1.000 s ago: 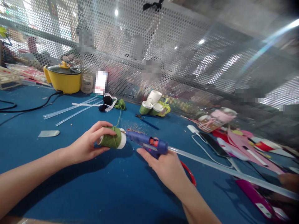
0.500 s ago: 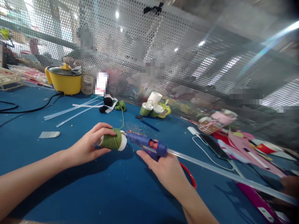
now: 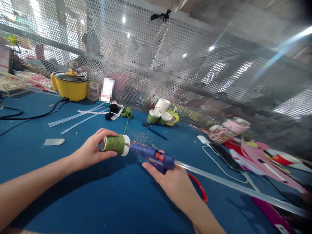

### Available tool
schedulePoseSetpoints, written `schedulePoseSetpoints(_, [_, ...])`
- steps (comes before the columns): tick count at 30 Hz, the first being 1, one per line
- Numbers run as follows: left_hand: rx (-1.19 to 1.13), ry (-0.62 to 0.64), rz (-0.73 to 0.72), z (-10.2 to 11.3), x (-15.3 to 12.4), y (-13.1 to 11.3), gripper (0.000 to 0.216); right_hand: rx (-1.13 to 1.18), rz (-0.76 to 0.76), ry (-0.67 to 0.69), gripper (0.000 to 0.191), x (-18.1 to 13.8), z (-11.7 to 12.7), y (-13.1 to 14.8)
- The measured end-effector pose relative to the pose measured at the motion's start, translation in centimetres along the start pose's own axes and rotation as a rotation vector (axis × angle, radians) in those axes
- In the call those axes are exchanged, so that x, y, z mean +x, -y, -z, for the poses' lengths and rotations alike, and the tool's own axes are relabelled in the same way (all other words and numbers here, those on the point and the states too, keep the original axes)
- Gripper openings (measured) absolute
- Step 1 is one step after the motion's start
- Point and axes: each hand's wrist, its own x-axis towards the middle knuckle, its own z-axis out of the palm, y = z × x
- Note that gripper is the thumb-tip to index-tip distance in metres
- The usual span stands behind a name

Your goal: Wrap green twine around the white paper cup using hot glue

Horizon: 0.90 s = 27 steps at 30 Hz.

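Between the thumb and fingers of my left hand point(image 3: 96, 148) is a white paper cup point(image 3: 127, 145), lying sideways and wrapped in green yarn point(image 3: 114, 144). A strand runs from it back to a small green yarn ball point(image 3: 126, 112). My right hand point(image 3: 174, 182) is closed around a blue hot glue gun point(image 3: 148, 152), a long clear glue stick point(image 3: 219, 181) sticking out of its rear. The gun's nozzle meets the cup near the edge of the yarn. Red-handled scissors point(image 3: 200, 187) lie partly hidden beneath my right hand.
Blue pliers point(image 3: 156, 131) and several yarn-wrapped cups point(image 3: 154, 116) are at the back. Loose glue sticks point(image 3: 75, 117) lie left, near a yellow electric pot point(image 3: 70, 87). A phone point(image 3: 227, 156) with a white cable and pink felt pieces point(image 3: 260, 159) are on the right. A perforated metal screen point(image 3: 136, 58) stands behind.
The cup has turned slightly in my left hand, showing more of the yarn side. The glue gun has shifted a little left and down with its nozzle still at the cup.
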Motion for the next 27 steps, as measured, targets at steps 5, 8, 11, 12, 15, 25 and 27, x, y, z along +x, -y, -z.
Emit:
schedulePoseSetpoints(5, [-0.069, -0.001, 0.115, -0.06, 0.14, -0.18, 0.042, 0.0, -0.009, 0.016, 0.029, -0.1, -0.12, -0.14])
schedulePoseSetpoints(8, [-0.116, -0.01, 0.178, -0.12, 0.22, -0.22, 0.044, 0.009, -0.003, 0.014, 0.03, -0.21, -0.3, -0.33])
schedulePoseSetpoints(11, [-0.155, -0.018, 0.213, -0.16, 0.23, -0.25, 0.044, 0.008, 0.008, 0.016, 0.029, -0.35, -0.37, -0.44])
schedulePoseSetpoints(12, [-0.161, -0.018, 0.216, -0.15, 0.22, -0.26, 0.044, 0.008, 0.011, 0.019, 0.028, -0.39, -0.36, -0.45])
schedulePoseSetpoints(15, [-0.139, -0.015, 0.181, -0.1, 0.17, -0.23, 0.043, 0.026, -0.022, 0.034, 0.028, -0.41, -0.3, -0.44])
schedulePoseSetpoints(25, [0.059, 0.024, -0.115, 0.12, -0.02, -0.24, 0.04, 0.025, -0.043, -0.002, 0.031, -0.07, -0.16, -0.15])
schedulePoseSetpoints(27, [0.094, 0.038, -0.128, 0.17, -0.08, -0.53, 0.04, 0.02, -0.05, -0.018, 0.031, -0.02, -0.16, -0.14])
